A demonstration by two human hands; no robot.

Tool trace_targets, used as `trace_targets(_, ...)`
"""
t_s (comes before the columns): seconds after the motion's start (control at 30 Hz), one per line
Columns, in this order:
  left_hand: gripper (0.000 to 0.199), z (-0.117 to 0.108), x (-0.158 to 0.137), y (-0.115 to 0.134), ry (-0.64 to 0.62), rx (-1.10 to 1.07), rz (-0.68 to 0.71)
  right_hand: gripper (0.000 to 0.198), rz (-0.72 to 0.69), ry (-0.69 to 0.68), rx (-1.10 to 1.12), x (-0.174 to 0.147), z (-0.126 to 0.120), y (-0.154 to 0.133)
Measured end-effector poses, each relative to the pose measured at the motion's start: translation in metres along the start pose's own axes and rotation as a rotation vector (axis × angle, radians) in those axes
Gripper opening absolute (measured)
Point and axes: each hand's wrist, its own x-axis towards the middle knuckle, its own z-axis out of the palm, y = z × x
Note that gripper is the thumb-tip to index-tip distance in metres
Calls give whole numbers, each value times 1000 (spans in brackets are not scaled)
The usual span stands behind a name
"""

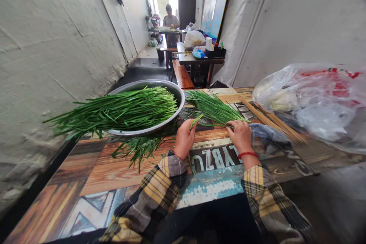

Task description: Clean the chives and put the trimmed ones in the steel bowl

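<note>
My left hand is closed in a pinch around a few short green chive stalks, their pale tips poking out past the thumb. At the cut end of a loose bundle of garlic chives on the table, my right hand has its fingers bent down; what lies under the fingertips is mostly hidden. A large metal basin to the left is heaped with more garlic chives, whose leafy ends hang over its rim. Below the basin, loose chive scraps are scattered on the patterned tabletop.
Right of my right hand lie a grey cloth, wooden sticks and a big clear plastic bag. Farther back stand a bench and a table with bags. A person works at the far table.
</note>
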Motion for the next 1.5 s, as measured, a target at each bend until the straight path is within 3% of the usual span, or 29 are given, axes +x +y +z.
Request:
trace_targets(0.17, 29, 0, 0, 2, -28, 7, -21, 13, -81, -11, -27, 3, 0, -5)
trace_targets(0.43, 28, 1, -1, 3, -32, -15, -28, 18, 52, -16, -10, -6, -1, 9)
trace_targets(0.57, 28, 1, -2, 3, -23, -11, -44, 26, 28, -4, 295, -4, 1, 3)
trace_targets(0.67, 29, 0, -2, 2, -13, -8, -36, 33, 65, -92, 619, -5, 3, -8)
trace_targets(0.77, 29, 0, -2, 3, -2, -4, -26, 36, 66, -195, 750, -8, 4, -18)
trace_targets(1.0, 13, 5, -5, 8, -6, 17, 33, 35, -12, -234, 745, -10, -1, -33)
trace_targets(1.2, 20, 5, -7, 14, -28, 22, 68, 31, -27, -203, 730, -8, -7, -40)
trace_targets(1.5, 22, 8, -12, 17, -383, 326, 93, 24, -134, -332, 870, -11, -10, -51)
